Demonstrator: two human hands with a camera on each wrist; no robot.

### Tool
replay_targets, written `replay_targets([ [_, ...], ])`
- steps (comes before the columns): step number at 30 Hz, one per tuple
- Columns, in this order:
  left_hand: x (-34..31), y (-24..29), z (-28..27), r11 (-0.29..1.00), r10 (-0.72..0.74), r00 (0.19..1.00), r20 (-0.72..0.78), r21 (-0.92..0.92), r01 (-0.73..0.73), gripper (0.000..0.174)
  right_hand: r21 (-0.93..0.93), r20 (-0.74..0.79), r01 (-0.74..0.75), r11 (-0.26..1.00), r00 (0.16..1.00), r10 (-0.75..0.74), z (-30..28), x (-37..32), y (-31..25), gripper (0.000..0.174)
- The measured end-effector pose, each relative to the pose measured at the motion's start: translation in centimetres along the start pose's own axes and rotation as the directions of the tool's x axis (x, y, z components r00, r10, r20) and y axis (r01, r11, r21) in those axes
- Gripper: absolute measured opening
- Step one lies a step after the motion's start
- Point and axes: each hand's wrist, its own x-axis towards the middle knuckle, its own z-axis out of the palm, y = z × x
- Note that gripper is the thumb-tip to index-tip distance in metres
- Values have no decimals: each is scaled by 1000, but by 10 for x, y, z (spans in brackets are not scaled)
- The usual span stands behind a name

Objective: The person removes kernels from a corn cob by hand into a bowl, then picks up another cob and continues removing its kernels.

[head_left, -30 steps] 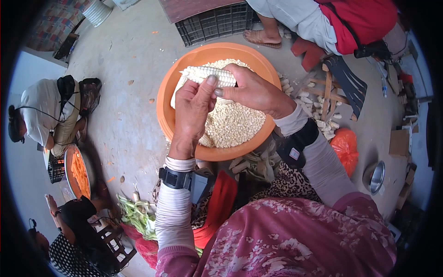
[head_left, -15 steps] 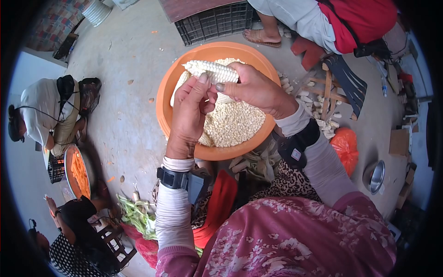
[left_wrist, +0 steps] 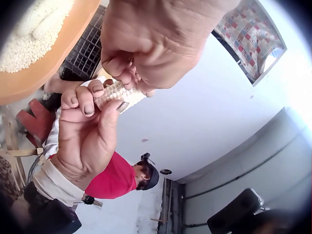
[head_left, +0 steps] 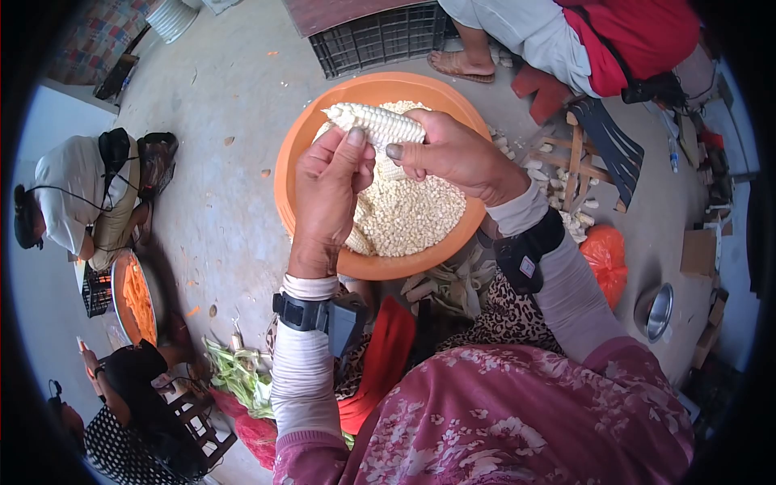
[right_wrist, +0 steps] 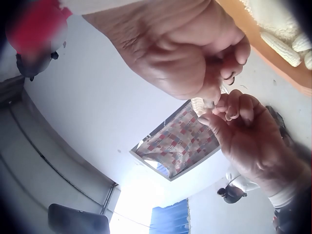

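Observation:
A white ear of corn is held over the orange basin, its pointed tip toward the left. My right hand grips the thick end, thumb along the near side. Close to the tip, my left hand pinches the ear between thumb and curled fingers. In the left wrist view, rows of kernels show on the ear between both hands. Below lies the basin, holding loose white kernels and more ears, one partly hidden behind the left hand.
Bare cobs lie right of the basin by a wooden stool. A black crate stands behind. People sit around, one in red. Green husks lie at lower left, and a metal bowl stands at right.
The ear has tilted, its thick end lower and its tip raised slightly. The left thumb has shifted from the ear's middle toward the tip.

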Motion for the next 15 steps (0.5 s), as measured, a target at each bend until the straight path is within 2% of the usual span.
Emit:
replay_targets([
  [2,-1,5,1,999,-17,1000,-5,-34,17,19,-12,-2,7,1000,1000,-7,0,1,1,31],
  [4,-2,9,1,976,-58,998,13,-209,60,23,-24,-7,13,1000,1000,-13,1,1,0,32],
  [9,1,2,-3,983,-79,996,-50,-169,70,28,-100,-14,-26,995,1000,25,7,-1,-2,37],
  [15,0,5,-2,998,-52,995,-82,-38,49,29,-61,2,-27,998,1000,27,7,-2,0,37],
])
